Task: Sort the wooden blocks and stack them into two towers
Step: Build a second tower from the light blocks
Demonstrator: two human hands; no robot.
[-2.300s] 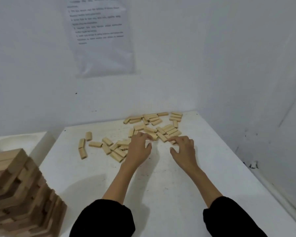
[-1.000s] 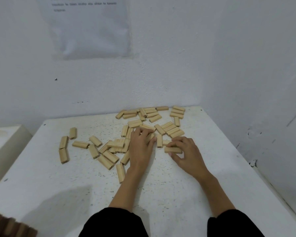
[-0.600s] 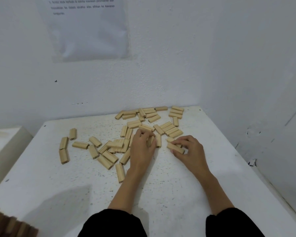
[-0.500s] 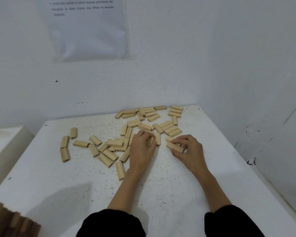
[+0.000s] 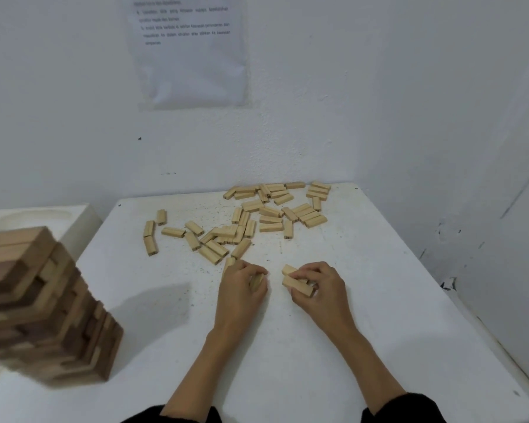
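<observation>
While the hands sat side by side, a small gap btwn them, the left hand (image 5: 242, 290) gripped one block (image 5: 256, 281), long axis pointing roughly away from the person. The right hand (image 5: 319, 288) pinched two blocks (image 5: 297, 286) lying crosswise. The loose blocks (image 5: 257, 222) lay beyond both hands on the bench (image 5: 379, 315). The tower (image 5: 49, 315) stood well to the left, nearer the left hand, so prob. that hand places first.
</observation>
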